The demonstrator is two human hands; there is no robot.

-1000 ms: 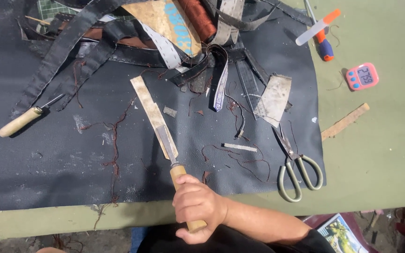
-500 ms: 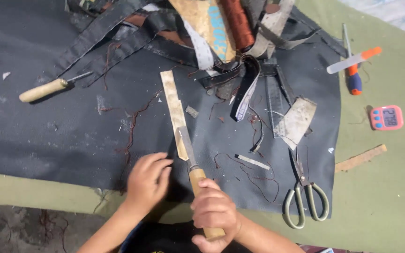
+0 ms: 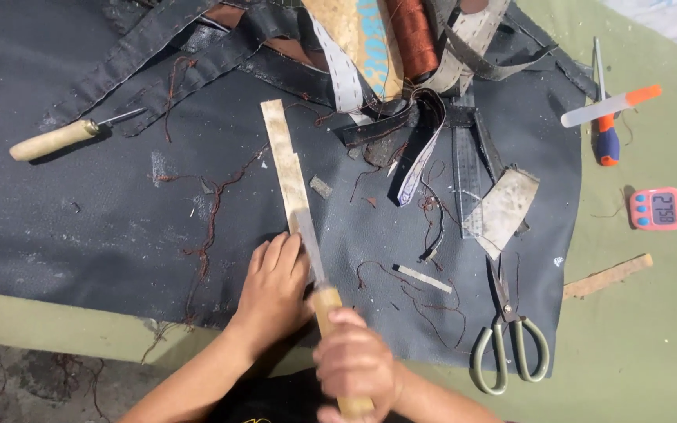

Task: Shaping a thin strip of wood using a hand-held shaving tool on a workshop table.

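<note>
Green-covered worktable [image 3: 652, 337] in bright daylight, grey floor [image 3: 33, 384] below

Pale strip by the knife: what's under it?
The strip lies flat on the dark leather sheet, which rests on the green table. Left hand presses its near end; the knife in the right hand lies over it. Anything beneath the strip is hidden.

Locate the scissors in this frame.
In the head view the scissors lie at lower right, straddling the edge of the dark leather sheet, right of the right hand and just below a pale leather scrap.
</note>
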